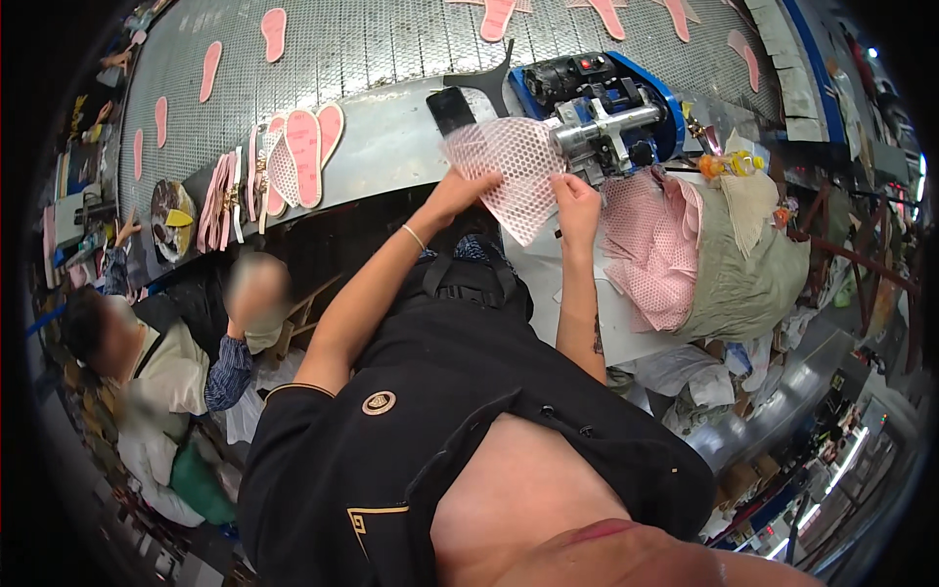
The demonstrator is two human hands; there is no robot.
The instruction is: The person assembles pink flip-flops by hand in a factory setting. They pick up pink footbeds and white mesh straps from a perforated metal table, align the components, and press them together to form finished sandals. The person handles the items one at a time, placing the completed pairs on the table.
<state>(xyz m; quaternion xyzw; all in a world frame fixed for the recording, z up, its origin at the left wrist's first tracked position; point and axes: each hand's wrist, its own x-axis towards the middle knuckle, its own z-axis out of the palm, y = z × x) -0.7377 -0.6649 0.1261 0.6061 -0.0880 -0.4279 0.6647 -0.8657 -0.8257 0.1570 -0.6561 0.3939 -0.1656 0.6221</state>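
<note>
At the metal cylinder (608, 129) of the blue-framed machine (675, 115), a pale pink hex-hole mesh sheet (526, 174) is held up between both hands, top right corner just beside the cylinder; contact there I can't tell; left hand (456, 197) pinches the sheet's left edge, thumb laid on the near face; right hand (578, 203) has thumb and fingers pinched on its right edge; black phone (451, 111) lies on the metal bench (386, 137) behind the sheet; overlapping pink insoles (304, 157) and a row of pink straps (221, 201) sit further left; more insole shapes lie spread on the grey grid bed (362, 44) beyond; right of the right hand, loose pink mesh pieces (653, 259) heap against grey-green cloth (748, 269), orange-yellow bottle (732, 163) behind; a co-worker's blue sleeve (227, 374) shows at far left.
</note>
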